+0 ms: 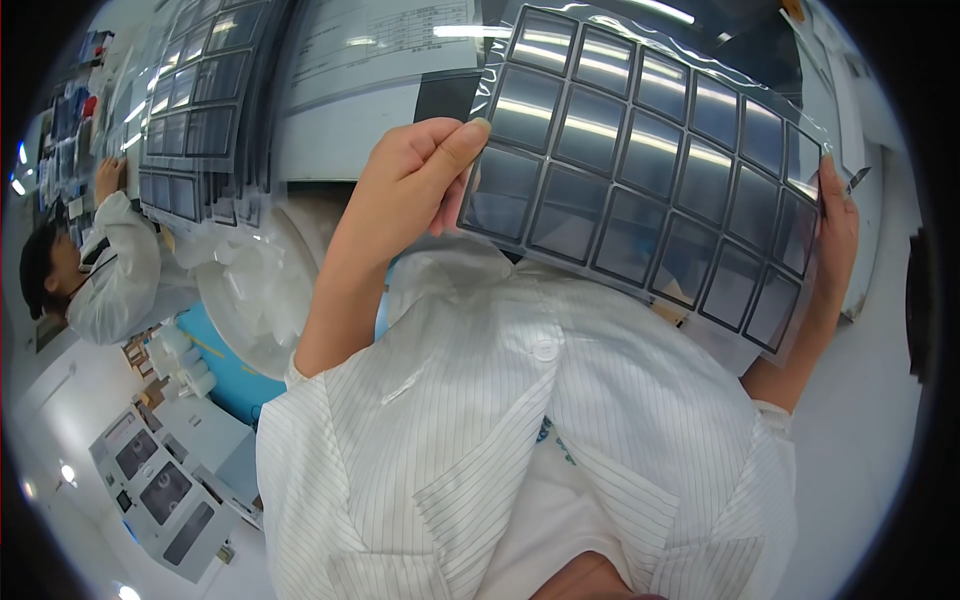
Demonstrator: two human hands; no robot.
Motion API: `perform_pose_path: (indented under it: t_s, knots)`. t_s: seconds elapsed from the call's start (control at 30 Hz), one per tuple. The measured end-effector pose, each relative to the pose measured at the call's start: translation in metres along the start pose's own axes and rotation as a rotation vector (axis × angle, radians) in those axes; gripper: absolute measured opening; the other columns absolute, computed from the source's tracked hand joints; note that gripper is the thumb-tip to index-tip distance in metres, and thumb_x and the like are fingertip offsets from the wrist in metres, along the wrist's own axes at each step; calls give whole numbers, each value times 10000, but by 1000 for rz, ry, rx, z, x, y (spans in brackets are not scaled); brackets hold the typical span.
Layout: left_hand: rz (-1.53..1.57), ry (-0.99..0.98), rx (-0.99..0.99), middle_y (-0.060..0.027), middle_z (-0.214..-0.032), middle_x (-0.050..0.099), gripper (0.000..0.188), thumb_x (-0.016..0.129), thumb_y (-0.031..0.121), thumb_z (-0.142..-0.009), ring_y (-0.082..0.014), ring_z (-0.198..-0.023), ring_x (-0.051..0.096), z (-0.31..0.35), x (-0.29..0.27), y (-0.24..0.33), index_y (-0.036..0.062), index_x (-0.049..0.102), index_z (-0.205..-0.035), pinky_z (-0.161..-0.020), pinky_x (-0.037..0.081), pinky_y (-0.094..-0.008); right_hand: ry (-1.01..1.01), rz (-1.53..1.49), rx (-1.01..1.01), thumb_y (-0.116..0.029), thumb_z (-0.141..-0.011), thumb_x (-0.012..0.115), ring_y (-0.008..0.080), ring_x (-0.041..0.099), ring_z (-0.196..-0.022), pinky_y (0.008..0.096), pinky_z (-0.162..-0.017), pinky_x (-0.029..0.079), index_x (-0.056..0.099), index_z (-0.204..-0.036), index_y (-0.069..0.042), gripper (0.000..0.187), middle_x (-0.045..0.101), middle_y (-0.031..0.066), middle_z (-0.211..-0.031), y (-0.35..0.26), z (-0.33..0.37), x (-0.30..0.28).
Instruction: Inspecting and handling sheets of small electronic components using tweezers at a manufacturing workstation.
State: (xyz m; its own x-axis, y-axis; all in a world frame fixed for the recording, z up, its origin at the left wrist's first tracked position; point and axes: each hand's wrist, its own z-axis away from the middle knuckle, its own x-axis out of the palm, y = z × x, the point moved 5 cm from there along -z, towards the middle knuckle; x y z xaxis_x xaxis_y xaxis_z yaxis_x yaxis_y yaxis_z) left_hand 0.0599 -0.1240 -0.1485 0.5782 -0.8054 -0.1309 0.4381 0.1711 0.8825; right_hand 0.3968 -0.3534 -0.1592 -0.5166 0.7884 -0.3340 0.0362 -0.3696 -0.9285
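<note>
Both my hands hold up a clear plastic sheet [618, 150] with rows of dark-bordered rectangular panels; it is tilted, and bright streaks of light reflect across it. My left hand [420, 180] pinches the sheet's left edge, with the thumb on the front. At the opposite edge, my right hand [838, 225] grips the sheet, its fingers partly hidden behind it. A stack of similar panelled sheets [195, 125] lies to the left of my left hand, their edges layered unevenly.
A printed paper [370, 50] lies on the work surface beyond my left hand. A white container lined with clear plastic [255, 280] stands below the stack. Further left, another person in a white coat [125, 265] reaches toward the stack's side. Behind are a blue surface [235, 365] and a white machine [165, 490].
</note>
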Motion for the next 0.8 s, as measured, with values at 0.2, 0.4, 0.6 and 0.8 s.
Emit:
perform_pose_path:
  t_s: [0.2, 0.4, 0.6, 0.8]
  knots:
    - [-19, 4, 2, 31, -471, 439, 410, 506, 341, -945, -34, -379, 397, 1, 1, -2, 68, 504, -640, -379, 306, -197, -31, -80, -1, -354, -928, 557, 1, 249, -405, 184, -413, 180, 532, -614, -140, 381, 338, -89, -463, 2, 0, 1]
    - [-27, -9, -3, 21, -454, 451, 415, 504, 343, -947, -33, -377, 397, 0, 1, -1, 69, 503, -636, -380, 305, -195, -54, -67, 69, -301, -951, 530, -19, 350, -547, 159, -480, 243, 667, -925, -78, 262, 465, -105, -649, 17, -8, -15]
    - [-31, -1, 1, 25, -453, 448, 406, 495, 326, -957, -27, -363, 374, 0, 1, -3, 70, 506, -642, -364, 281, -188, -78, 20, 70, -303, -954, 523, -17, 316, -501, 168, -444, 206, 655, -872, -105, 252, 436, -113, -607, 15, -9, -14]
    - [-38, -8, -2, 15, -443, 452, 423, 502, 341, -949, -36, -370, 401, 1, 0, -2, 69, 495, -625, -374, 306, -192, -103, 34, 39, -310, -954, 521, -18, 335, -505, 164, -445, 221, 660, -898, -103, 256, 444, -108, -607, 16, -12, -17]
